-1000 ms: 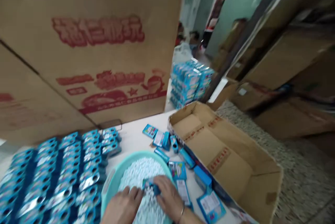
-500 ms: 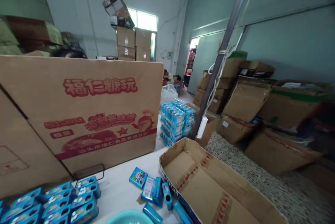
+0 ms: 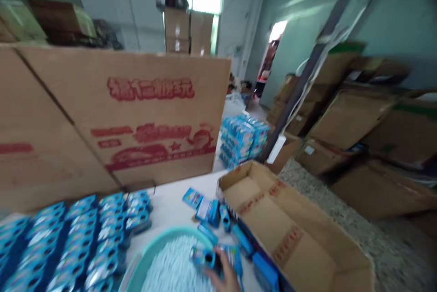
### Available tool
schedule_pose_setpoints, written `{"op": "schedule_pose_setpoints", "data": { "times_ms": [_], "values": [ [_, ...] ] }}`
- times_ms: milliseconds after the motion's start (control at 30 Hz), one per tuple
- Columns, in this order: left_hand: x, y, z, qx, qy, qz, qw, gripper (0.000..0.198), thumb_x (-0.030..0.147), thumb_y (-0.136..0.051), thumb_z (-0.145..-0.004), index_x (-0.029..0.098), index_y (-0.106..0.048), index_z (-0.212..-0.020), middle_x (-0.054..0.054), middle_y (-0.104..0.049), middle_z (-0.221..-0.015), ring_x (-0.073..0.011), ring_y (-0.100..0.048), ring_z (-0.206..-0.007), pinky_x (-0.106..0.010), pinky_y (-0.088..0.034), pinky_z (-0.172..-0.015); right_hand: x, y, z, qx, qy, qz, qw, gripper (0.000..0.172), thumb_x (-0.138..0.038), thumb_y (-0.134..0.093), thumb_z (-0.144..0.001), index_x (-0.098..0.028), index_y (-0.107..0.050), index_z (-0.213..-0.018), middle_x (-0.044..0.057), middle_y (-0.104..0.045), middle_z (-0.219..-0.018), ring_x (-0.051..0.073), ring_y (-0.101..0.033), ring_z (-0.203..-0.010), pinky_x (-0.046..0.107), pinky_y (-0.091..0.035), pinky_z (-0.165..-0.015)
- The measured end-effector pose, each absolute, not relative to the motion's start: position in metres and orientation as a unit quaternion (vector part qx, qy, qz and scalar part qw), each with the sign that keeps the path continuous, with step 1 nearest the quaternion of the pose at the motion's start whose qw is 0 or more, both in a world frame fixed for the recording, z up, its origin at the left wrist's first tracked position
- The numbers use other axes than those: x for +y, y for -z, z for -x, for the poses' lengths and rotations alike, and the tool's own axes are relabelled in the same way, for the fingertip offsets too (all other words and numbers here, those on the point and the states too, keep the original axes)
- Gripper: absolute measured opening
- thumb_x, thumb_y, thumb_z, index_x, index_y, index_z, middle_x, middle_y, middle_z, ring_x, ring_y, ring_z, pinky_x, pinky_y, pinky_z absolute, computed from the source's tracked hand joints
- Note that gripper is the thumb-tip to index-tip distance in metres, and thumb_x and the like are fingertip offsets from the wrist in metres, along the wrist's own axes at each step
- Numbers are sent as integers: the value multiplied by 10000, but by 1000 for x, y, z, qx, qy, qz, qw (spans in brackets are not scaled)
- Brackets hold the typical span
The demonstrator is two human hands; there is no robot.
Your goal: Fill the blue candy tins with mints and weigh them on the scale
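Note:
My right hand (image 3: 226, 273) is at the bottom of the view, its fingers closed on a small blue box (image 3: 201, 255) with a dark round hole. That box is over the right side of a turquoise basin (image 3: 146, 255) filled with small white pellets (image 3: 174, 264). More blue boxes (image 3: 204, 210) lie loosely on the white table between the basin and an open carton. Rows of similar blue boxes (image 3: 77, 255) with round holes stand to the left of the basin. My left hand is out of view.
A shallow open carton (image 3: 266, 205) lies on the right. Behind the rows rises a large printed cardboard sheet (image 3: 164, 119). Stacked blue packs (image 3: 242, 139) stand farther back, beside a slanted metal post (image 3: 303, 78). Brown cartons (image 3: 362, 119) are piled along the right wall.
The view has tipped downward and to the left, so more of the basin and box rows shows. My right hand has come into view holding a blue box.

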State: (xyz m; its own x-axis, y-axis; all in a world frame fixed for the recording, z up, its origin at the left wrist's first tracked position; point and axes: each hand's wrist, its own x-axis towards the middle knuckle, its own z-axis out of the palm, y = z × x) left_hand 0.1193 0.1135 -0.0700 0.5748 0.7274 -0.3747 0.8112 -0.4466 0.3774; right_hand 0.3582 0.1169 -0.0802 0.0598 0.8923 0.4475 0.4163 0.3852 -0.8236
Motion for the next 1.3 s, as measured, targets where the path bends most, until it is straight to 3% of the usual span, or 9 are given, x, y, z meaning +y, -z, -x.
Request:
{"op": "schedule_pose_setpoints", "data": {
  "times_ms": [67,133,267,400,533,733,867,1100,1300],
  "values": [
    [78,80,-103,477,92,-814,317,340,317,-560,-883,244,-567,-1215,-73,-605,-1206,-211,-570,-1087,-412,-483,-962,74,103,-341,-601,-287,530,524,279,-395,-575,-846,-381,-594,-1124,0,-654,-1147,284,-606,-1067,472,-562,-782],
    [56,80,-87,462,62,-790,398,360,227,-586,-811,236,-589,-1171,-48,-643,-1136,-208,-575,-1066,-369,-476,-970,42,120,-330,-543,-320,569,528,343,-389,-597,-823,-277,-574,-1146,75,-657,-1124,305,-599,-1070,526,-507,-889],
    [57,55,-65,411,-18,-801,435,324,215,-535,-823,161,-556,-1142,-74,-634,-1087,-183,-588,-942,-324,-485,-872,22,139,-329,-590,-300,575,481,354,-348,-620,-799,-207,-561,-1118,111,-647,-1096,280,-607,-1040,479,-493,-921],
    [72,10,-72,388,-14,-847,363,268,197,-504,-860,170,-544,-1123,-82,-618,-1095,-186,-580,-978,-312,-464,-882,22,139,-325,-682,-240,535,438,344,-210,-533,-816,-212,-544,-1159,112,-636,-1122,276,-600,-1067,479,-500,-924],
    [72,-23,-98,387,120,-881,243,246,149,-483,-861,163,-552,-1096,-94,-624,-1088,-222,-607,-991,-324,-480,-842,17,135,-312,-729,-205,501,419,407,-146,-498,-808,-219,-520,-1208,108,-638,-1129,279,-593,-1083,495,-505,-934],
    [56,-58,-145,402,232,-882,83,398,55,-408,-884,125,-430,-1275,-129,-645,-999,-240,-655,-897,-323,-504,-688,16,135,-303,-732,-200,498,420,396,-144,-502,-814,-205,-499,-1205,113,-637,-1113,282,-590,-1071,488,-523,-911],
    [49,-67,-159,379,234,-894,49,241,95,-353,-932,94,-550,-1070,-135,-634,-901,-249,-638,-896,-330,-507,-671,18,138,-306,-725,-206,504,421,406,-148,-499,-814,-214,-494,-1215,113,-629,-1112,281,-589,-1072,498,-515,-922],
    [76,-43,-115,384,156,-907,77,242,117,-419,-895,161,-570,-1079,-78,-617,-1006,-201,-606,-903,-296,-487,-720,19,148,-310,-714,-212,510,430,428,-137,-493,-809,-210,-483,-1230,120,-616,-1145,281,-581,-1097,506,-509,-934],
    [107,55,-79,507,85,-843,160,320,139,-374,-910,170,-530,-1188,-90,-574,-1109,-210,-565,-1017,-329,-470,-857,18,146,-315,-706,-223,523,421,419,-145,-496,-815,-218,-493,-1228,114,-619,-1144,275,-583,-1101,496,-506,-946]
  ]
}}
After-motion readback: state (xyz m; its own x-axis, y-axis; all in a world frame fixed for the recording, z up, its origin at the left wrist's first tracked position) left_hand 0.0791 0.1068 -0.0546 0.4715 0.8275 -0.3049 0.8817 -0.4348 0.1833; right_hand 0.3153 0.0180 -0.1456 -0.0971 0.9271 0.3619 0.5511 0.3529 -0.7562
